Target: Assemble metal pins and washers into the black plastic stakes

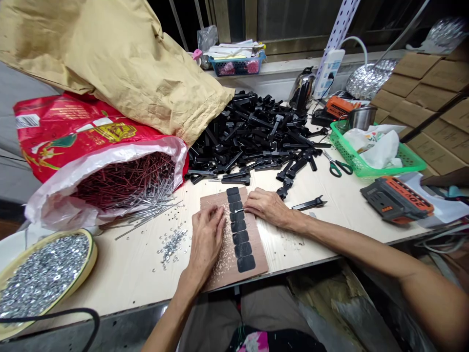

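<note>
A brown board (pixel 216 278) lies on the table with a column of several black rounded pads (pixel 241 237) on it, among pale specks. My right hand (pixel 269 208) rests at the right of the column, its fingers pressed together at an upper pad. A small silvery piece (pixel 239 210) shows at those fingertips; whether they grip it is unclear. Over the board's left side, my left hand (pixel 208 232) has its fingers curled in, and what they hold, if anything, is hidden. Small silver washer-like pieces (pixel 172 244) are scattered left of that hand.
A red bag (pixel 58 137) spills long thin metal rods (pixel 128 186). Below it stands a bowl (pixel 93 254) of small silver pieces. Black plastic parts (pixel 256 132) are heaped behind the board. Scissors (pixel 339 166), a green basket (pixel 399 168) and a battery pack (pixel 397 198) lie right.
</note>
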`<state>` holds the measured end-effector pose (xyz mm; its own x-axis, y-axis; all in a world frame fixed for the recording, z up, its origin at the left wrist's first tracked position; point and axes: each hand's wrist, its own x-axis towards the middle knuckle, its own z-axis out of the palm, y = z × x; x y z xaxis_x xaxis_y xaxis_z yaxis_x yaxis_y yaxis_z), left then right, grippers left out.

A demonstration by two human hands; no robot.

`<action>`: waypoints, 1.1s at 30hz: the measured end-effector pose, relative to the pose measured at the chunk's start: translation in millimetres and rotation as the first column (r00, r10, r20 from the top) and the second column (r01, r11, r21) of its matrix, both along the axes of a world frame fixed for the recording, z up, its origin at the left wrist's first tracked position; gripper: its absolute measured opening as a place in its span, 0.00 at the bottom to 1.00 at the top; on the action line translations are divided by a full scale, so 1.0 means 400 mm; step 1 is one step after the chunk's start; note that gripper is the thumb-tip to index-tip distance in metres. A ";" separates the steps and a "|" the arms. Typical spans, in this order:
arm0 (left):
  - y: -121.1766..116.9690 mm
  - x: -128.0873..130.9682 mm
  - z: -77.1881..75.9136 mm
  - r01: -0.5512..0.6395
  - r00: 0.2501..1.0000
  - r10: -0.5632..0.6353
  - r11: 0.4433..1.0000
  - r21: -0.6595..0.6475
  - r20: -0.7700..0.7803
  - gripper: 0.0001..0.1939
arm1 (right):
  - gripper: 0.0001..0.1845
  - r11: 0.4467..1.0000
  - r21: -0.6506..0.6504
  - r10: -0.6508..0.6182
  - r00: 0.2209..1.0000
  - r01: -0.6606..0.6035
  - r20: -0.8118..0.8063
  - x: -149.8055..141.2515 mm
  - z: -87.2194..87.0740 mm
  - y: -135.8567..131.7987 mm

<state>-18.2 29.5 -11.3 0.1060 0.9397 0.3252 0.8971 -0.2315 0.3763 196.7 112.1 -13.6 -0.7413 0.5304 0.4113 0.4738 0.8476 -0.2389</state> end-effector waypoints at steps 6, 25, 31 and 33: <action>0.000 -0.002 -0.039 0.066 0.994 -0.063 0.997 0.030 -0.085 0.19 | 0.13 0.983 0.088 0.159 0.987 -0.159 -0.001 0.009 -0.002 0.007; 0.001 -0.002 -0.039 0.072 0.994 -0.068 0.996 0.045 -0.088 0.19 | 0.13 0.961 -0.046 0.276 0.955 -0.273 0.110 0.012 0.039 -0.028; 0.001 -0.002 -0.039 0.074 0.995 -0.072 0.997 0.036 -0.073 0.19 | 0.18 0.862 -0.082 0.508 0.850 -0.501 0.142 0.017 0.051 -0.039; 0.001 -0.002 -0.039 0.071 0.995 -0.068 0.997 0.034 -0.066 0.19 | 0.21 0.928 -0.106 0.370 0.921 -0.358 0.125 0.023 0.049 -0.032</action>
<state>-18.9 30.1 -26.8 0.1926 0.9172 0.3488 0.9007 -0.3063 0.3081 205.8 99.2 5.9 -0.9365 0.2394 0.2564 0.1696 0.9488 -0.2664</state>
